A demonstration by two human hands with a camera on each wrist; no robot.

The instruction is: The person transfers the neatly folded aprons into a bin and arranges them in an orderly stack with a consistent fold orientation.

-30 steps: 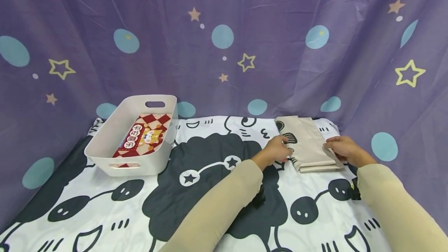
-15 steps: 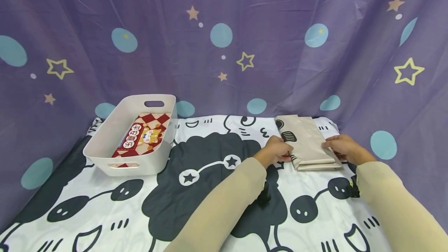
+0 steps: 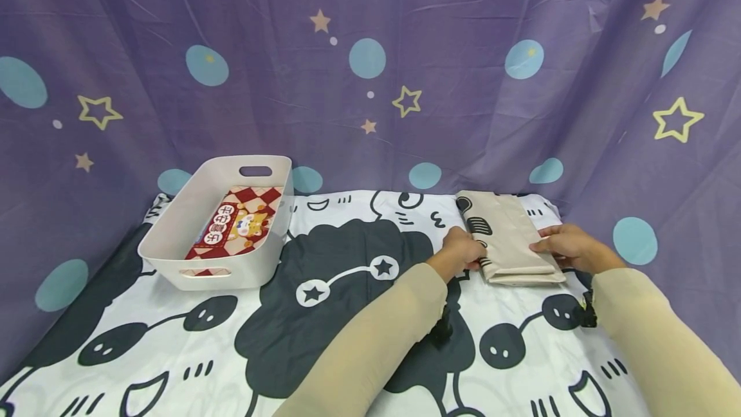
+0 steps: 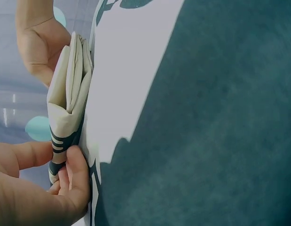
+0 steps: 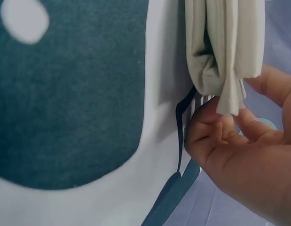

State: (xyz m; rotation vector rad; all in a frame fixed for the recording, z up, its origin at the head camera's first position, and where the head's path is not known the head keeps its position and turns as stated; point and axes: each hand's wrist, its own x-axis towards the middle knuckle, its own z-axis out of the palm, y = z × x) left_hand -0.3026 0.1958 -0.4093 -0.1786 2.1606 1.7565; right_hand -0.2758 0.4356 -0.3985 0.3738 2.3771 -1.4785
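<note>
Between both hands: beige folded cloth (image 3: 509,237), black-striped.

1 folded cloth (image 3: 509,237), 1 white bin (image 3: 220,227) — 1 red packet (image 3: 237,224), 2 hands

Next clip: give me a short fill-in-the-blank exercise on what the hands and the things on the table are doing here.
1. Both hands, the left hand and the right hand, grip the folded ____ cloth.
2. The red checkered packet lies inside the white ____.
3. The bin stands to the ____ of the folded cloth.
4. The backdrop behind the table is ____ with stars and dots.

Missing words: beige; bin; left; purple
</note>
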